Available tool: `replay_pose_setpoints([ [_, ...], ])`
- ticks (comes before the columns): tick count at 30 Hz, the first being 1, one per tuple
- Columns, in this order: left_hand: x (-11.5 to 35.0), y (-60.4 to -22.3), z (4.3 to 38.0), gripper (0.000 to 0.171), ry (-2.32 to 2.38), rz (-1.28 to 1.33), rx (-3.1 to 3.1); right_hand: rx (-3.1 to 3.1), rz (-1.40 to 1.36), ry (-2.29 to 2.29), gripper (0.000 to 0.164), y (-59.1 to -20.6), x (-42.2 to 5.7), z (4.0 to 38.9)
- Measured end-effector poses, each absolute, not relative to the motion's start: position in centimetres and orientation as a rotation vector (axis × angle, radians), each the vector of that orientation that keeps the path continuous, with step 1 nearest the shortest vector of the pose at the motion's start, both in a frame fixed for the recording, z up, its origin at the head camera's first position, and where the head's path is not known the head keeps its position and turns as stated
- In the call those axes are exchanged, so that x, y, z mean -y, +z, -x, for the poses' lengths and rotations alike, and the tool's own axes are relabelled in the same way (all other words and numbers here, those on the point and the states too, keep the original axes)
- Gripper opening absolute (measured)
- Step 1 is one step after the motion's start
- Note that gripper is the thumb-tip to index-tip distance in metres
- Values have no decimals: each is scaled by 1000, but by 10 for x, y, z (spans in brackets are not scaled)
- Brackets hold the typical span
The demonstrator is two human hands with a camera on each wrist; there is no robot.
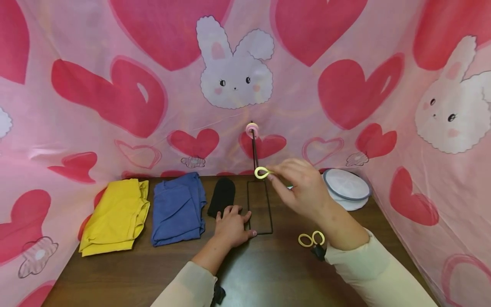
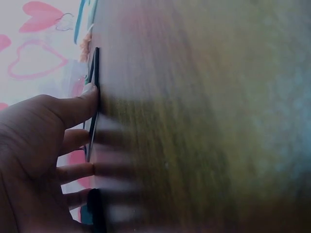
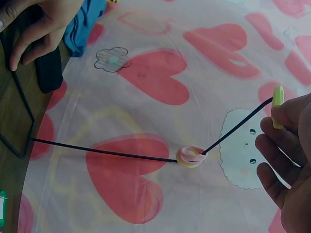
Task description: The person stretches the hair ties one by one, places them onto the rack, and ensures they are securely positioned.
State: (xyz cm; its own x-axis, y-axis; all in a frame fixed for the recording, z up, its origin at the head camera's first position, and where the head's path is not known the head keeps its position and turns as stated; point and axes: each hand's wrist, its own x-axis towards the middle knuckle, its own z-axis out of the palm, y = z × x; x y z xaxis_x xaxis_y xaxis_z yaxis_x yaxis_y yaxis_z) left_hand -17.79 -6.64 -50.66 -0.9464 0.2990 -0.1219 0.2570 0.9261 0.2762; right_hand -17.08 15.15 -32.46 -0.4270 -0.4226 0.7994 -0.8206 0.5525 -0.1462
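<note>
Black wire stand [image 1: 255, 151] on brown wood-grain table [image 1: 276, 273], pink heart-and-rabbit walls [image 1: 293, 98] around.

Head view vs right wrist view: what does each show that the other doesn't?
Head only: the two loose yellow bands and the white round item.

Right wrist only: the palm side of the right hand.

Both: the pinched yellow band, black wire stand, pink-and-yellow bands on it, left hand.

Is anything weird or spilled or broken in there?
I see nothing spilled or broken. Two yellow loops lie loose on the table beside the right sleeve, maybe a little odd, because pink and yellow bands hang on the black stand.
</note>
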Motion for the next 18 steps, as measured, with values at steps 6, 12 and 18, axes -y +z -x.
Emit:
replay_pose_setpoints([
  [6, 66, -507, 178, 70, 392, -421, -2924, 2072, -972, 691, 20, -327, -150, 180],
  [12, 66, -509, 177, 70, 397, -413, -2919, 2066, -958, 714, 20, -332, -149, 191],
  [18, 66, -509, 177, 70, 404, -417, -2924, 2094, -922, 729, 21, -337, -145, 205],
])
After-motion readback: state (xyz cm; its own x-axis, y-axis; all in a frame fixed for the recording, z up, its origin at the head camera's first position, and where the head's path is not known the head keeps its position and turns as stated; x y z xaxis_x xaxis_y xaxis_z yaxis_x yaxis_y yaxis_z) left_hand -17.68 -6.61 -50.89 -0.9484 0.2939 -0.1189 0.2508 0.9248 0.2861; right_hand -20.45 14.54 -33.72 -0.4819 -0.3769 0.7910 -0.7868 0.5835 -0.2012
